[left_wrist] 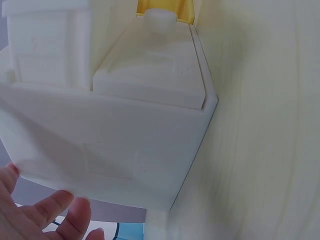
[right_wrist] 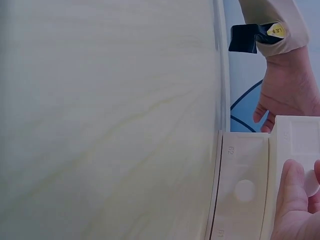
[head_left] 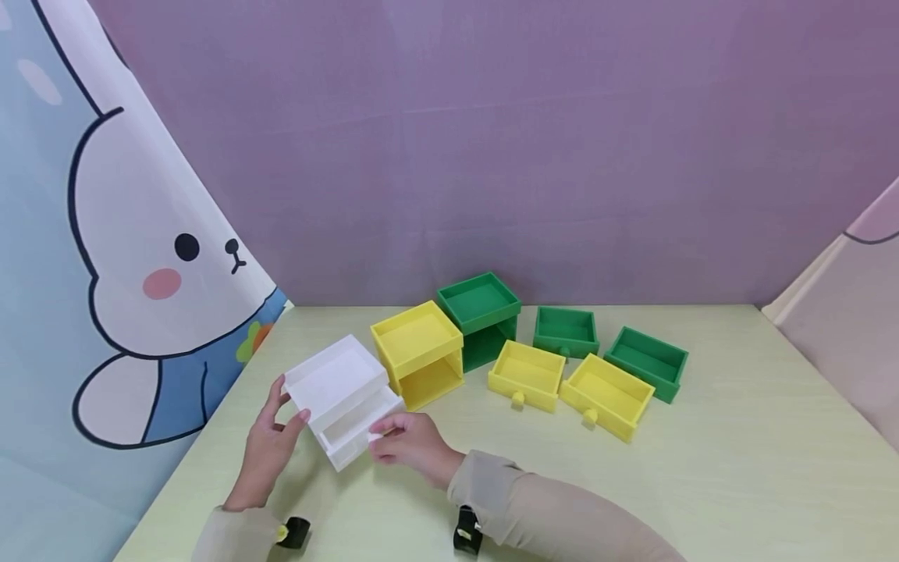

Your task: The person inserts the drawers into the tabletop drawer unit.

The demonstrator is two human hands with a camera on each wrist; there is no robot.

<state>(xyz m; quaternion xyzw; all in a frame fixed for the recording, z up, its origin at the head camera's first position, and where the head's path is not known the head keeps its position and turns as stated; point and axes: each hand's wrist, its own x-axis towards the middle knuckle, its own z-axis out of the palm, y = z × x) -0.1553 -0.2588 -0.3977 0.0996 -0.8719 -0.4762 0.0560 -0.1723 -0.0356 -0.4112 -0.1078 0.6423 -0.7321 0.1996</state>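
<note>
A white two-drawer cabinet point(head_left: 337, 378) stands at the left of the table. Its upper drawer point(head_left: 360, 421) is partly pulled out. The lower drawer point(left_wrist: 150, 70), with a round knob point(left_wrist: 160, 21), sits in the cabinet below it. My left hand point(head_left: 272, 445) holds the cabinet by its left side, thumb near the top front corner and fingertips point(left_wrist: 65, 197) against the side wall. At the front, the knob point(right_wrist: 311, 183) of the upper drawer is pinched by my right hand point(head_left: 414, 446), which partly covers it in the head view.
Beside the white cabinet stand a yellow cabinet frame point(head_left: 417, 339) and a green cabinet frame point(head_left: 481, 300), both with open fronts. To their right lie two yellow drawers point(head_left: 527, 375) and two green drawers point(head_left: 646, 359). A purple cloth point(head_left: 492, 156) hangs behind the table.
</note>
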